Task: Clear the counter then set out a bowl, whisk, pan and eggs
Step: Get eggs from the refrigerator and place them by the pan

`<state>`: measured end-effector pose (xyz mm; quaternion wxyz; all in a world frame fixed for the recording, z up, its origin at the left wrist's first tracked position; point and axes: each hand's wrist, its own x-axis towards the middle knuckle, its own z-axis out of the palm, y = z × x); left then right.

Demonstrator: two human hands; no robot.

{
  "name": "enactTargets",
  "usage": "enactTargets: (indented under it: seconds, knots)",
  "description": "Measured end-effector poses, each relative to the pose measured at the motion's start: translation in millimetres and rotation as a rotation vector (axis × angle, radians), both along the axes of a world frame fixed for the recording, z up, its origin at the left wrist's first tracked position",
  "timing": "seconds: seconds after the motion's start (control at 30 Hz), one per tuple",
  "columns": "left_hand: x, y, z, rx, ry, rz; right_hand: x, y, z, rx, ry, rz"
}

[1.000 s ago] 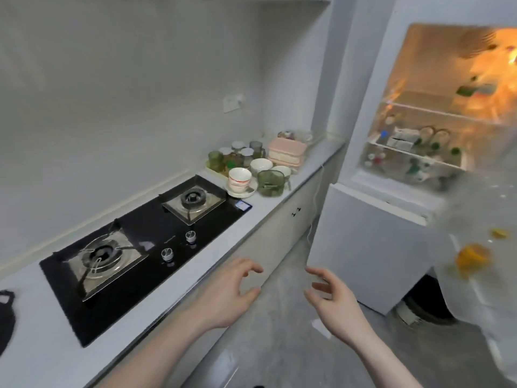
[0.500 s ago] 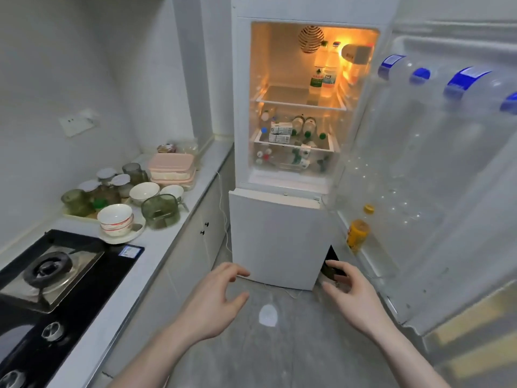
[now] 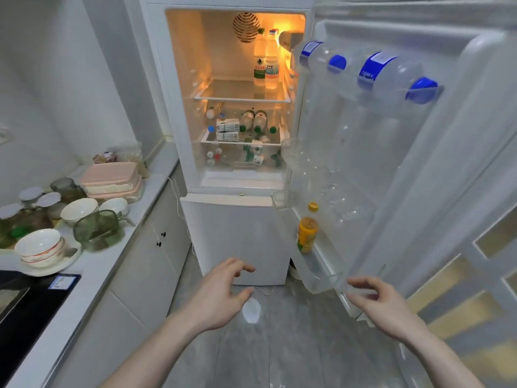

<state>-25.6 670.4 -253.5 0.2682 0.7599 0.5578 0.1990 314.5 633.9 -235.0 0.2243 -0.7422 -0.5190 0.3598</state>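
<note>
A white fridge (image 3: 235,236) stands ahead with its upper door (image 3: 391,163) swung open to the right. Lit shelves inside hold bottles (image 3: 264,58) and small cartons (image 3: 227,130); no eggs show. On the counter (image 3: 117,256) at the left sit stacked white bowls (image 3: 39,249), two more white bowls (image 3: 79,210), a green glass container (image 3: 96,229) and a pink lidded box (image 3: 110,179). My left hand (image 3: 221,295) hovers empty before the lower fridge door, fingers loosely curled. My right hand (image 3: 383,306) is empty too, just below the open door's bottom shelf.
Large clear bottles with blue caps (image 3: 391,77) lie in the door's top rack, and a yellow jar (image 3: 307,233) stands in the bottom rack. Lidded glass jars (image 3: 30,201) crowd the counter's back. The black stove (image 3: 25,306) is at the lower left. Grey floor (image 3: 265,345) lies underfoot.
My view swung right from the stove and counter to face the open fridge. Both hands stayed empty and drifted toward the fridge; the right one moved out under the open door.
</note>
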Motion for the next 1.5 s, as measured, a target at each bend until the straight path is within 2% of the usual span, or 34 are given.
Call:
enactTargets:
  seconds: [0.13, 0.27, 0.37, 0.47, 0.57, 0.87, 1.1, 1.5]
  knots:
    - [37, -2, -2, 0.009, -0.005, 0.052, 58, 6, -13, -0.319, -0.155, 0.184]
    - [77, -10, -10, 0.009, 0.007, 0.082, 106, 11, -15, -0.414, -0.310, 0.194]
    - [104, -19, -13, -0.010, 0.012, 0.088, 129, 18, -12, -0.349, -0.306, 0.162]
    - [123, -23, -11, -0.024, 0.014, 0.092, 135, 27, -11, -0.208, -0.190, 0.130]
    - [135, -27, -6, -0.022, 0.007, 0.114, 133, 31, -14, -0.200, -0.105, 0.136]
    - [134, -48, 1, -0.027, 0.004, 0.176, 91, 31, -19, -0.183, -0.119, 0.463]
    - [112, -57, 14, -0.014, -0.106, 0.279, 30, 43, -10, -0.187, -0.058, 0.648]
    - [32, -35, 52, 0.148, -0.264, 0.391, -79, 86, 14, -0.061, -0.073, 0.728]
